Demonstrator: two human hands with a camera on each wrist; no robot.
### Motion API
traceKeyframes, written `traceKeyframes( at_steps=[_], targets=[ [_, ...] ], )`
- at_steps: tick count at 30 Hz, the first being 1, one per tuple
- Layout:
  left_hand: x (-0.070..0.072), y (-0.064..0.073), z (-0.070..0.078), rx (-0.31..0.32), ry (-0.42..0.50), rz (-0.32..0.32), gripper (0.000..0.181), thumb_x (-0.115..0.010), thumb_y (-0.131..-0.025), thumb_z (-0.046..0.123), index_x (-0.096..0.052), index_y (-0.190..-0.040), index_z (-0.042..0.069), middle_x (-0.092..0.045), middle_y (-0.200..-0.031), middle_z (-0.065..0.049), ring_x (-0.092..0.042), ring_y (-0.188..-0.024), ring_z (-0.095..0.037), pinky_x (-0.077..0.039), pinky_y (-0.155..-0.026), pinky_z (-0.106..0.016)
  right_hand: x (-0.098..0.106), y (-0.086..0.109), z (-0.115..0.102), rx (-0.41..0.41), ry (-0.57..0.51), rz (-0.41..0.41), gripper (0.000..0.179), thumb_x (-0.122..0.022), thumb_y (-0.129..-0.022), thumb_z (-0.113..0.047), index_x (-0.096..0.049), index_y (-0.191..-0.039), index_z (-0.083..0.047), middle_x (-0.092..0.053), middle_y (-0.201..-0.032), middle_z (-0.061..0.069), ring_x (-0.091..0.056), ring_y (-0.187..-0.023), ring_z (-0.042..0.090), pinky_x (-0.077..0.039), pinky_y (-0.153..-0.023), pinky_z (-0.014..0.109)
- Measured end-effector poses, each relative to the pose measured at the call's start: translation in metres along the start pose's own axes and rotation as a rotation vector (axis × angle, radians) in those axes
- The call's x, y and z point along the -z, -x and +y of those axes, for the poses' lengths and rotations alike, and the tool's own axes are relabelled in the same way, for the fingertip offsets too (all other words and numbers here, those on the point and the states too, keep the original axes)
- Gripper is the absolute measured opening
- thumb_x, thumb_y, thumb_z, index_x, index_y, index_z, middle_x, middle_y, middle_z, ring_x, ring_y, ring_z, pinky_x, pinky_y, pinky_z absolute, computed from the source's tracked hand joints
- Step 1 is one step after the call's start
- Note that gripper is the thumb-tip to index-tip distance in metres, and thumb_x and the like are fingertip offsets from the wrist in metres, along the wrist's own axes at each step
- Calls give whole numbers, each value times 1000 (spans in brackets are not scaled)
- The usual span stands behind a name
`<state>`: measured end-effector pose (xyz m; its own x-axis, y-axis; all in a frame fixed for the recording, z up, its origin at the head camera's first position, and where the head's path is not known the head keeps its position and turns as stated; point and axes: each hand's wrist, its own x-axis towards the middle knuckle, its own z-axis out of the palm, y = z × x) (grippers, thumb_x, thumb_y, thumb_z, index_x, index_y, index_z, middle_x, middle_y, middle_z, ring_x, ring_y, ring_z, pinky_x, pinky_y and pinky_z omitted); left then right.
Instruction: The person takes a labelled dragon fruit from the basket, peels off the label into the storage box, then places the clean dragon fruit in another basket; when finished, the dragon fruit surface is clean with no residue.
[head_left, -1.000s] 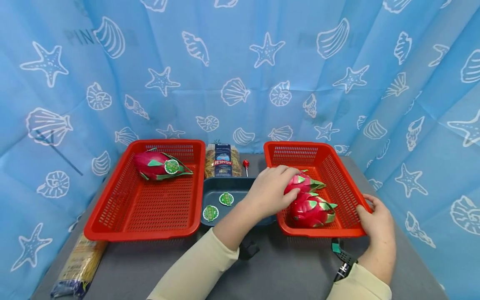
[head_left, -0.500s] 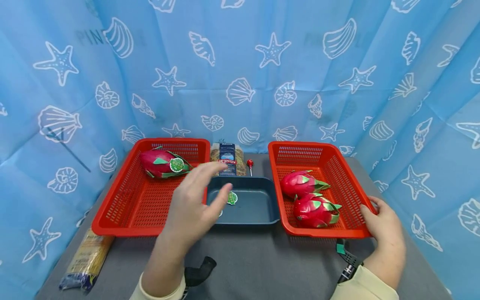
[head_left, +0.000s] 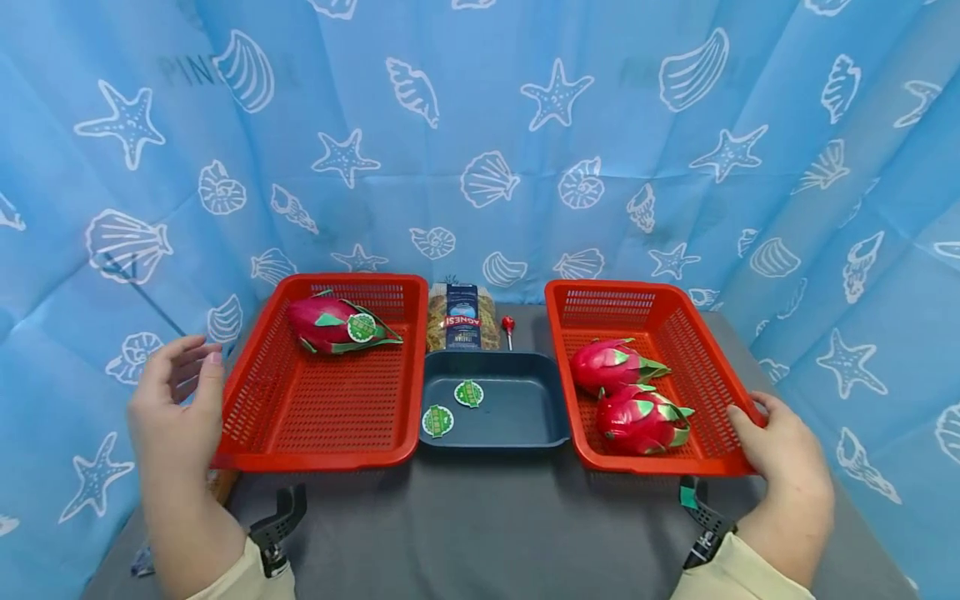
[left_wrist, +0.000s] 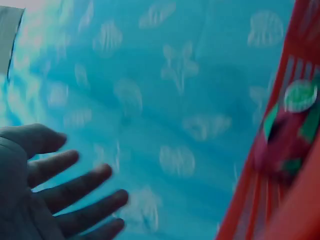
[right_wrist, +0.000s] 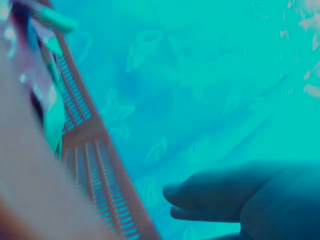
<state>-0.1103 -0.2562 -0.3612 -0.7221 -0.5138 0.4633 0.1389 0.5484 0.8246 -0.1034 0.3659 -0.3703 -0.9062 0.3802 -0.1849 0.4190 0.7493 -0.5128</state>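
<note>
My left hand (head_left: 180, 408) is held off the left side of the left red basket (head_left: 322, 461), its fingers spread and holding nothing. The left wrist view shows the loose fingers (left_wrist: 82, 197) apart from the basket's side. Inside this basket lies one dragon fruit (head_left: 322, 323) with a green-and-white sticker. My right hand (head_left: 787, 467) grips the right side of the right red basket (head_left: 697, 367) near its front corner, thumb over the rim. Two dragon fruits, a rear one (head_left: 611, 365) and a front one (head_left: 641, 421), lie in that basket.
Between the baskets stands a dark shallow tray (head_left: 517, 417) with two round green stickers (head_left: 437, 421) at its left. Behind it are a bag of pasta (head_left: 462, 317) and a red lollipop (head_left: 508, 323). A blue shell-print curtain (head_left: 480, 125) borders the grey table (head_left: 480, 533).
My left hand has moved from over the right basket's dragon fruits, across the tray, to beyond the left basket's side, carrying nothing. The right hand stays at the right basket's rim.
</note>
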Motion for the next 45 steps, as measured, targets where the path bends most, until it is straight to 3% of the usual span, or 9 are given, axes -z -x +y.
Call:
traceKeyframes(
  at_steps=[5, 9, 12, 16, 20, 24, 29, 40, 45],
  targets=[
    [14, -10, -28, 278, -134, -42, 43, -53, -104, 36, -61, -142, 17, -61, -137, -5, -55, -120, -17, -45, -107, -29, 4, 10, -16, 57, 16, 58, 72, -42, -107, -41, -26, -155, 9, -39, -134, 43, -49, -111, 51, -50, -84, 64],
    [12, -16, -47, 388, -152, -65, 47, -51, -105, 37, -57, -146, 16, -55, -147, -8, -49, -132, -28, -45, -110, -40, -1, 21, -37, 151, 11, 142, 67, -46, -107, -39, -33, -155, 6, -34, -142, 42, -36, -124, 55, -43, -90, 73],
    [9, -18, -61, 436, -187, -132, 51, -49, -106, 37, -52, -151, 13, -50, -151, -12, -46, -135, -34, -43, -109, -53, -10, 28, -58, 227, -12, 194, 63, -51, -106, -36, -38, -154, 3, -39, -145, 37, -38, -127, 54, -44, -90, 73],
    [7, -18, -75, 439, -230, -218, 57, -47, -106, 37, -46, -154, 8, -48, -151, -19, -48, -132, -40, -45, -104, -62, -24, 34, -85, 339, -38, 248, 59, -57, -103, -30, -44, -153, -2, -43, -146, 31, -42, -127, 50, -46, -91, 71],
    [5, -17, -84, 423, -255, -318, 61, -46, -106, 39, -40, -157, 5, -47, -149, -26, -51, -127, -44, -51, -96, -61, -40, 38, -107, 466, -56, 288, 53, -64, -100, -24, -52, -148, -4, -47, -144, 26, -46, -126, 46, -46, -93, 69],
    [2, -16, -88, 440, -261, -400, 63, -45, -107, 43, -38, -158, 6, -47, -145, -30, -55, -119, -45, -59, -83, -50, -56, 41, -130, 590, -111, 321, 48, -69, -97, -19, -58, -141, -5, -51, -140, 20, -55, -116, 39, -53, -89, 63],
    [1, -16, -88, 469, -219, -425, 62, -46, -106, 45, -42, -157, 10, -50, -137, -30, -60, -105, -40, -60, -64, -32, -75, 43, -165, 746, -225, 340, 41, -72, -94, -11, -64, -135, -5, -56, -136, 15, -64, -105, 30, -58, -84, 54],
    [5, -17, -85, 475, -205, -469, 63, -44, -107, 47, -41, -157, 10, -52, -132, -29, -62, -94, -32, -57, -61, -27, -119, 31, -281, 999, -326, 150, 29, -66, -98, -10, -69, -127, -6, -65, -120, 8, -67, -91, 17, -58, -84, 38],
    [4, -15, -83, 497, -187, -483, 64, -44, -106, 48, -39, -159, 11, -51, -134, -29, -61, -97, -34, -58, -64, -31, -146, 22, -337, 1029, -293, 18, 29, -59, -101, -10, -68, -128, -8, -66, -115, 4, -63, -91, 13, -55, -82, 31]
  ],
)
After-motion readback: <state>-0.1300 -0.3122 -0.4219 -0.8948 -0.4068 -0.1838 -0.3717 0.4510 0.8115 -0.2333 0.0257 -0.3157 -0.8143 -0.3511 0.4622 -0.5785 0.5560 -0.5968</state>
